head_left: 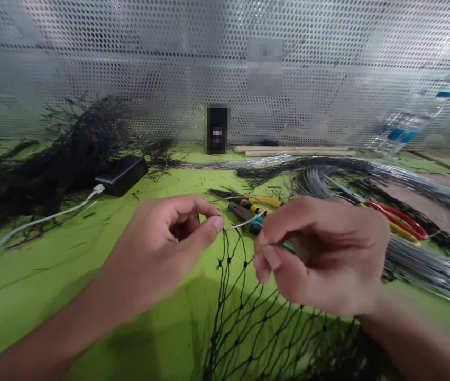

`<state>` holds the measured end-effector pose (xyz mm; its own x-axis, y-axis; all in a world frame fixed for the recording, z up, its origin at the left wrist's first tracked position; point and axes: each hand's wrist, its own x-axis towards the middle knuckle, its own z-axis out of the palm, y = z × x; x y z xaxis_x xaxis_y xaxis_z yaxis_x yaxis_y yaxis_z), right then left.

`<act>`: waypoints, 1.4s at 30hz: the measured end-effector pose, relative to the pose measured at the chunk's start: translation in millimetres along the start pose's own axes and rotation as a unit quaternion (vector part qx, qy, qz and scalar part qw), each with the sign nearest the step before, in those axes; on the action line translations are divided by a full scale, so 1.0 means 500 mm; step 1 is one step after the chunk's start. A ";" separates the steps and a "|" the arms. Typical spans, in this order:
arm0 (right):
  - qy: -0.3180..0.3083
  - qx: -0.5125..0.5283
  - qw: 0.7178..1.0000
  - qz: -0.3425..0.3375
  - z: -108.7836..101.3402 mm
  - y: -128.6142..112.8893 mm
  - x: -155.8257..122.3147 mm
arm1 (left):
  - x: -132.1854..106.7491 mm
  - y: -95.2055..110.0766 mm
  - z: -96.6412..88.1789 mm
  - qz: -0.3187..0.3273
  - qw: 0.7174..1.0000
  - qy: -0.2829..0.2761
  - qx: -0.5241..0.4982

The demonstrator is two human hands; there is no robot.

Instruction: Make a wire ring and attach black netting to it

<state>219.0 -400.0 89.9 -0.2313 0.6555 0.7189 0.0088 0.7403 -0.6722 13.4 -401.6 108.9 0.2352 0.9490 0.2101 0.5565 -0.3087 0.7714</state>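
Note:
My left hand (173, 238) pinches a thin silvery wire (242, 224) between thumb and index finger, right at the top corner of a black knotted net (244, 307). From that pinch the wire runs across to my right hand (323, 254), whose fingers are curled closed around its other part; the exact grip is hidden behind the knuckles. The net hangs below both hands and spreads toward the lower right. Just behind the wire lie pliers with yellow-and-black handles (252, 205) and another pair with green handles (255, 227), partly covered by my right hand.
Bundles of grey wire (426, 270) and red-and-yellow-handled cutters (397, 218) lie at right. A plastic bottle (403, 129) leans by the perforated metal wall (149, 69). On the left are a black box (124, 174) with a white cable (46, 216) and a heap of black netting (70, 143).

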 end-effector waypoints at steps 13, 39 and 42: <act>-0.050 -0.083 0.991 -0.094 0.012 0.021 -0.016 | 0.000 0.003 0.002 0.015 1.000 -0.005 -0.001; -0.029 -0.291 0.921 -0.256 0.005 0.049 -0.015 | -0.007 0.007 -0.013 0.024 0.994 -0.079 0.065; -0.032 -0.286 0.919 -0.270 0.006 0.049 -0.014 | -0.008 0.006 -0.015 -0.020 0.993 -0.107 0.039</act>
<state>217.8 -386.8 67.9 -0.4080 0.1738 0.8963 0.3815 0.9244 -0.0056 8.2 -405.8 114.8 0.3716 0.9275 0.0417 0.6269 -0.2838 0.7256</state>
